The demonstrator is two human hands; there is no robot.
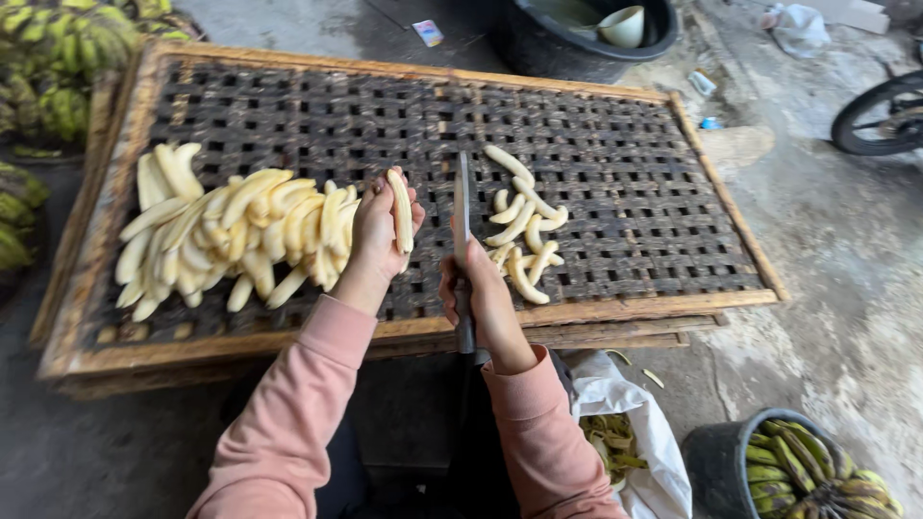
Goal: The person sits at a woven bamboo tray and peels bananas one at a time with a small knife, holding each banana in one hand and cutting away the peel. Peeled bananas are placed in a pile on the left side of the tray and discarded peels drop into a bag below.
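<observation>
Peeled banana is sitting upright in the left hand, grip pinching it lengthwise with fingers wrapping the back and thumb side, held just above the near middle of the woven tray. Right hand is gripping the knife by its handle, fingers pressed together around it, blade pointing away from the person and standing on edge just beside the banana, a narrow gap between them. Both sleeves are pink. Tray is a dark lattice in a wooden frame, lying on a second frame underneath. Big pile of peeled bananas is lying on the tray's left part, touching the left hand's far side. Smaller scatter of cut banana pieces is lying right of the blade, near the right hand. White bag of peels is sitting on the ground by the right elbow; black bucket of green bananas is standing just beside it at the right. More green banana bunches are stacking up at the far left. Black tub with a pale cup inside is sitting beyond the tray's far edge. Bicycle wheel is showing at the right edge.
</observation>
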